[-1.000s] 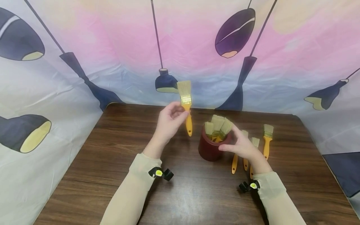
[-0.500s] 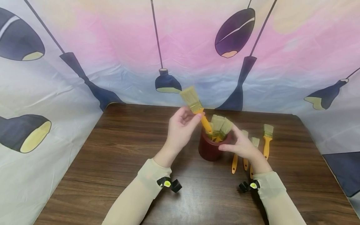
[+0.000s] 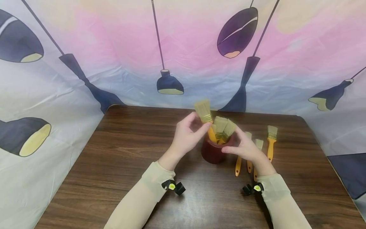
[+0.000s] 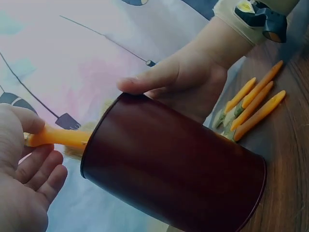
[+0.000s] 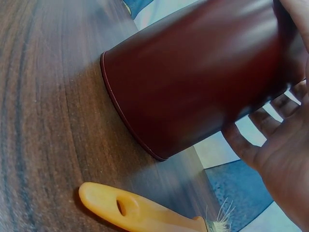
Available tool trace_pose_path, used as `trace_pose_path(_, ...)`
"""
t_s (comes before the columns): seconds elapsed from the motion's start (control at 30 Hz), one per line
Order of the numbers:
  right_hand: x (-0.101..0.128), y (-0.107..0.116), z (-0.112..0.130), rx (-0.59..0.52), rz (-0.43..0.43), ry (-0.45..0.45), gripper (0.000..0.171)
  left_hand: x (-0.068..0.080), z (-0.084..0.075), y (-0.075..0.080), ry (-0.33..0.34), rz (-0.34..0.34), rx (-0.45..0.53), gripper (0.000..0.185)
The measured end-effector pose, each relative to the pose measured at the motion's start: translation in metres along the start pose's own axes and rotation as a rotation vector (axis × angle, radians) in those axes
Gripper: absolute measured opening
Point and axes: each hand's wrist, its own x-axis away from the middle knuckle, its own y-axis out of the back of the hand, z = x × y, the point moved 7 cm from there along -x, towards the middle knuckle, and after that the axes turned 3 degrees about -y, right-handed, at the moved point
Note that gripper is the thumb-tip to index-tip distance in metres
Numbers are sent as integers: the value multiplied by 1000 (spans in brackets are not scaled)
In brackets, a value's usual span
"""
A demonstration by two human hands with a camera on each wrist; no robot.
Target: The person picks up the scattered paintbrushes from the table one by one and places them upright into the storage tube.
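In the head view my left hand (image 3: 186,133) pinches a paintbrush (image 3: 204,111) just below its ferrule, bristles up. Its yellow handle slants down into the mouth of a dark red cup (image 3: 213,154); the handle's lower end is hidden inside. Several other paintbrushes (image 3: 220,125) stand bristles-up in the cup. My right hand (image 3: 246,148) holds the cup from the right, thumb on the near rim. The left wrist view shows the pinched handle (image 4: 63,137) entering the cup past its rim. In the right wrist view, fingers (image 5: 236,142) touch the cup's wall.
Several loose paintbrushes lie right of the cup, among them one lying farthest right (image 3: 271,141), partly behind my right forearm. The brown wooden table (image 3: 114,152) ends at a fabric backdrop (image 3: 120,57) printed with lamps. One brush handle (image 5: 130,208) lies close to the cup's base.
My left hand has moved right and lowered the paintbrush from beside the cup until its handle passes into the cup's mouth. The right hand and the cup have stayed put.
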Motion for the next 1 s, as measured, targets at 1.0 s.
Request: trace_pose_path(1.0,1,0,-1,19,3,-16,101,-1,0,-9,-102,144,-135,13)
